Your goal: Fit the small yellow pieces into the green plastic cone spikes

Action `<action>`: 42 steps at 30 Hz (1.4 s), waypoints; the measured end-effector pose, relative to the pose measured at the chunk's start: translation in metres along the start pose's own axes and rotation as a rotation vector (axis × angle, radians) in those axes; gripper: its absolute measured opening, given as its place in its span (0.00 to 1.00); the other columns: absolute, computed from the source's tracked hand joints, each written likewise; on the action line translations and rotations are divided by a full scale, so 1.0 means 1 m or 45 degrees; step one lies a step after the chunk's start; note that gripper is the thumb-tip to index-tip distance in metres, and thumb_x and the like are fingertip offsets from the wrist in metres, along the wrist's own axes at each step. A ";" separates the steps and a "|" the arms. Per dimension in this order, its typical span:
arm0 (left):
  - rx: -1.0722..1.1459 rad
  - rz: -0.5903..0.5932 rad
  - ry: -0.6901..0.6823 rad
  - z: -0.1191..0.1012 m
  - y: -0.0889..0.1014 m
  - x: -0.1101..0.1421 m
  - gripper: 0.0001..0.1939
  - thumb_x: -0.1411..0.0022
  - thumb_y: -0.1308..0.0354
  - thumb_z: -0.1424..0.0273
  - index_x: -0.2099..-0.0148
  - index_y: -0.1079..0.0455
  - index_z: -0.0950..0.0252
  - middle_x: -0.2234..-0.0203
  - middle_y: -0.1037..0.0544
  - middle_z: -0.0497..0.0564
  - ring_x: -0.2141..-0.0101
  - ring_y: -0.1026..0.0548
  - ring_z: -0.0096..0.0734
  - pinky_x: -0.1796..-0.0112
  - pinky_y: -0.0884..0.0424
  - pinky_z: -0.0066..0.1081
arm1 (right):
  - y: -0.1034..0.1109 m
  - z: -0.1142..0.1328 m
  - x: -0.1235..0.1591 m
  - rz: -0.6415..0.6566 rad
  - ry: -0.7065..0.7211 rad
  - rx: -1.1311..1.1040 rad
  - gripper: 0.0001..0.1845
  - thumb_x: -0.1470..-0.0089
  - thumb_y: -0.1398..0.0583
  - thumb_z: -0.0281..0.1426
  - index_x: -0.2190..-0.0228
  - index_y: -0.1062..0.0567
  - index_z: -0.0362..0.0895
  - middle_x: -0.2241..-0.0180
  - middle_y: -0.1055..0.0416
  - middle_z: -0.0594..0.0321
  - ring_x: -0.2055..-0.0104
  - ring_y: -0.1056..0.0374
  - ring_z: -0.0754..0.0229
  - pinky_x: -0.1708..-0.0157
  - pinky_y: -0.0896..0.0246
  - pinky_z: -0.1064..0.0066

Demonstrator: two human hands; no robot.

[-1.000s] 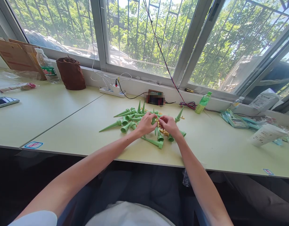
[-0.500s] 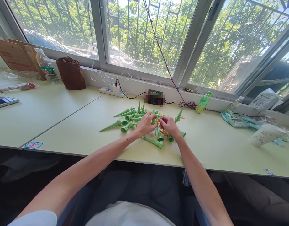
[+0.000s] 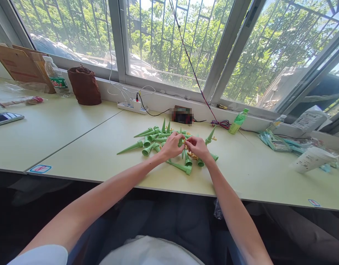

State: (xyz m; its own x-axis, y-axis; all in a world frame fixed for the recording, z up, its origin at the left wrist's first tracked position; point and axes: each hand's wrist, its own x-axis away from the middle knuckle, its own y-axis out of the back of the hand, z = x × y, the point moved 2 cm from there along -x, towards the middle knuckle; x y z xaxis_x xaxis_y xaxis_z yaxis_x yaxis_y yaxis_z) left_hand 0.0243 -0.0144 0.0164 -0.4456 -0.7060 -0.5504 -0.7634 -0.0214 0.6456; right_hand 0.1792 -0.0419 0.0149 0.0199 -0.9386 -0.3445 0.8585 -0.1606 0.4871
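Observation:
A pile of several green plastic cone spikes (image 3: 151,141) lies on the pale desk (image 3: 84,154) near the window. My left hand (image 3: 172,145) is closed around one green spike (image 3: 180,141) held above the pile. My right hand (image 3: 197,147) is closed too, its fingertips pinching at the same spot, where small yellow parts (image 3: 192,154) show under the fingers. Both hands meet over the middle of the pile. More spikes (image 3: 181,166) lie just in front of my hands.
A white power strip (image 3: 132,106) with cables sits by the window sill. A brown pouch (image 3: 84,86), a water bottle (image 3: 55,75) and cardboard (image 3: 19,64) stand at the back left. A green bottle (image 3: 238,120) and packets (image 3: 279,141) lie to the right.
Both hands stay together over the pile, with only slight finger movement. The view has shifted a little.

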 end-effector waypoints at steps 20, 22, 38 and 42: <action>0.021 -0.002 -0.031 0.003 -0.003 -0.001 0.12 0.40 0.44 0.69 0.54 0.29 0.65 0.61 0.31 0.54 0.64 0.28 0.33 0.61 0.30 0.34 | 0.000 0.000 -0.001 -0.015 0.020 0.058 0.15 0.49 0.40 0.43 0.71 0.27 0.42 0.79 0.29 0.63 0.79 0.36 0.62 0.77 0.41 0.71; 0.023 -0.001 -0.035 0.004 -0.003 -0.001 0.12 0.40 0.44 0.69 0.54 0.29 0.65 0.61 0.32 0.54 0.64 0.28 0.33 0.61 0.30 0.34 | 0.000 -0.001 -0.001 -0.001 0.006 0.047 0.14 0.49 0.41 0.42 0.71 0.27 0.42 0.80 0.30 0.63 0.80 0.36 0.63 0.77 0.41 0.71; 0.025 0.009 -0.032 0.000 0.000 0.000 0.12 0.41 0.44 0.70 0.54 0.29 0.64 0.60 0.31 0.54 0.64 0.28 0.34 0.60 0.29 0.34 | 0.000 0.001 -0.001 0.000 0.008 0.040 0.16 0.47 0.41 0.44 0.71 0.27 0.43 0.80 0.30 0.64 0.81 0.35 0.62 0.77 0.40 0.70; 0.025 0.014 -0.026 0.001 -0.001 0.000 0.12 0.41 0.44 0.69 0.54 0.29 0.64 0.60 0.31 0.54 0.64 0.28 0.34 0.60 0.29 0.34 | 0.000 0.001 0.000 0.013 -0.010 0.026 0.14 0.48 0.41 0.42 0.72 0.28 0.43 0.79 0.30 0.63 0.81 0.35 0.62 0.77 0.39 0.70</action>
State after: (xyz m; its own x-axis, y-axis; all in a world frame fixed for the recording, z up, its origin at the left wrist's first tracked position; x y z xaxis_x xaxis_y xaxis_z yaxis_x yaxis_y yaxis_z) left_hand 0.0250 -0.0134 0.0153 -0.4633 -0.6915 -0.5542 -0.7675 0.0005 0.6410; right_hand 0.1781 -0.0418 0.0159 0.0245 -0.9424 -0.3335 0.8477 -0.1573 0.5067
